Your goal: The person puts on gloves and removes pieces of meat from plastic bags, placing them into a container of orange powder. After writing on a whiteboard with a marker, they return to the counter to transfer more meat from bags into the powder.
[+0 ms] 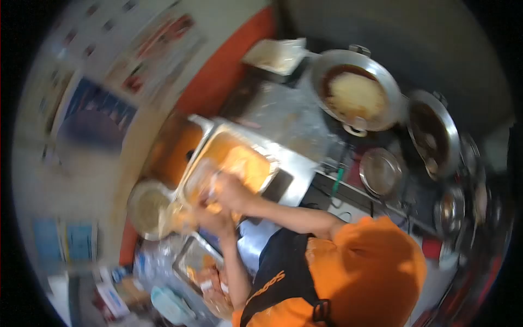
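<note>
My right hand [233, 194] is closed over the near end of a metal tray [269, 143] with orange-yellow food [245, 163] in it. Close against it, my left hand [214, 220] is also closed, with the fingers blurred by motion. A clear, shiny thing like thin plastic [201, 173] shows at the fingers of my right hand. Beside my left hand hangs a pale yellowish, see-through thing [177, 218], perhaps a plastic bag. I cannot make out exactly what either hand grips.
A pale round bowl [135, 210] stands left of my hands. Below is another metal tray [185, 260] with pieces of food. Two large pans, one frothing [357, 95] and one dark [430, 128], sit at upper right, near a round metal dish [381, 171]. Plastic bags [155, 261] lie lower left.
</note>
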### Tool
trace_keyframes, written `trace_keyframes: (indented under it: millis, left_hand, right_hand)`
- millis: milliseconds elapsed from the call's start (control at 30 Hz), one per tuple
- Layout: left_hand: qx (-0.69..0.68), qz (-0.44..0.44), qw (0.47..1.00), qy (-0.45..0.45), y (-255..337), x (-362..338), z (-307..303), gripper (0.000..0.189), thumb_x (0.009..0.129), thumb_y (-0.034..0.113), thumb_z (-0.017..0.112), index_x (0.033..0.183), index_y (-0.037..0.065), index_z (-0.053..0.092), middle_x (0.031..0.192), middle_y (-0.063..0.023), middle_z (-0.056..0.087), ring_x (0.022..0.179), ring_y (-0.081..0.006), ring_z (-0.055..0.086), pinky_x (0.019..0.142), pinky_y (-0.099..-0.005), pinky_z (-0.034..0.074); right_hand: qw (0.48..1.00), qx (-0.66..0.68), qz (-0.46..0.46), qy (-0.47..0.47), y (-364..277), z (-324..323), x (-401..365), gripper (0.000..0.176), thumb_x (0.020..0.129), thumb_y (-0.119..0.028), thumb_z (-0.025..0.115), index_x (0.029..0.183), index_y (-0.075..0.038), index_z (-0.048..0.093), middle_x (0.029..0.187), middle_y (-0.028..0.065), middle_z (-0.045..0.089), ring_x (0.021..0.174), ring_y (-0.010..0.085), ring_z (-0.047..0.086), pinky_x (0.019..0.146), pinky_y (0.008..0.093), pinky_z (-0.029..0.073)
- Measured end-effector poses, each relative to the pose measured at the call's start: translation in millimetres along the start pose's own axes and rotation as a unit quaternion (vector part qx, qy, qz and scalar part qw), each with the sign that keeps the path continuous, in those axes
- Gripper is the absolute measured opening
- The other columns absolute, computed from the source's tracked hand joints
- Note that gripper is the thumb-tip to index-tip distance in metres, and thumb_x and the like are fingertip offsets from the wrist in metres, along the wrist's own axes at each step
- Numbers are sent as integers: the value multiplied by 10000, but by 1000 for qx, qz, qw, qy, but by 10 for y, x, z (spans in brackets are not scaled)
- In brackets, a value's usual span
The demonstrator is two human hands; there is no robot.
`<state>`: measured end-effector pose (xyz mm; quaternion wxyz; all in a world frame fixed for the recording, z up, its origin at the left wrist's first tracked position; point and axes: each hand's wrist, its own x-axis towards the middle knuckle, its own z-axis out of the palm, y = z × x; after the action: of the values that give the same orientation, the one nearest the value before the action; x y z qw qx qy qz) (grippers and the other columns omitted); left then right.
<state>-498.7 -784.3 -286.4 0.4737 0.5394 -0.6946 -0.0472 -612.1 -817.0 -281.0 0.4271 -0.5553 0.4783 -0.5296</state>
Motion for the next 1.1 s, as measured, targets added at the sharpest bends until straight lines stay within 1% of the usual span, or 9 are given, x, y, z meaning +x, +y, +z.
trace_keyframes:
  millis: [33,67,100,167,300,467,533,733,1100]
  left_hand:
    - [30,-5,999,19,-84,-67,50,528,752,150,812,1187,-10,559,1066,-138,584,1002,-296,574,915,-396,460]
    - [-24,-90,994,53,-143,-123,159,517,751,170,814,1156,-8,546,1027,-133,565,961,-291,560,886,-398,467]
    - [-11,-152,985,77,-40,-94,169,462,753,162,805,1094,0,538,999,-136,551,924,-294,545,855,-400,469]
    - [-3,-108,990,89,-31,-63,163,301,770,92,760,970,11,551,880,-115,549,778,-253,548,722,-370,467]
    - [-23,-44,995,81,47,85,108,142,788,-4,683,841,22,554,734,-84,537,635,-219,532,602,-356,442]
    - [-15,-15,998,52,128,50,54,133,721,-45,653,761,25,547,694,-108,532,634,-258,547,585,-382,436]
    - [-32,-24,998,40,111,36,48,135,714,-42,655,754,26,545,689,-104,530,636,-262,549,585,-384,435]
    - [-92,-32,995,-36,119,-12,100,80,743,-34,594,752,8,526,659,-186,539,634,-385,590,584,-463,471]
    - [-206,-76,972,-80,323,-239,358,93,772,-37,574,739,-1,496,656,-217,543,616,-435,590,559,-493,469]
  right_hand:
    - [996,-7,-67,64,41,42,3,256,942,-99,660,1181,-11,679,967,139,757,910,167,722,728,332,585]
    - [981,179,21,68,141,94,20,214,926,-235,739,1015,-43,706,950,76,717,888,126,669,759,301,555]
    - [943,331,-1,36,351,169,64,202,1004,-224,650,1124,-62,656,1025,27,689,925,91,642,759,280,554]
    - [955,292,36,19,125,109,60,379,1117,-309,405,1354,-66,573,1236,41,626,1125,138,591,946,302,504]
    - [830,544,110,-46,239,152,135,466,1097,-363,457,1450,-58,473,1349,91,580,1277,216,557,1081,376,477]
    - [951,299,-72,23,267,272,236,417,1046,-311,591,1369,-55,526,1332,89,600,1251,229,582,1049,328,487]
    - [978,198,-59,-12,265,222,182,674,1026,-496,544,1496,-39,388,1460,100,507,1277,218,530,1083,374,428]
    - [994,102,-28,-30,357,17,179,621,1061,-374,512,1535,-6,352,1521,125,473,1319,221,524,1086,358,424]
    - [999,-19,42,18,716,-327,223,513,1056,-255,526,1477,18,425,1496,167,507,1291,260,564,1050,356,453]
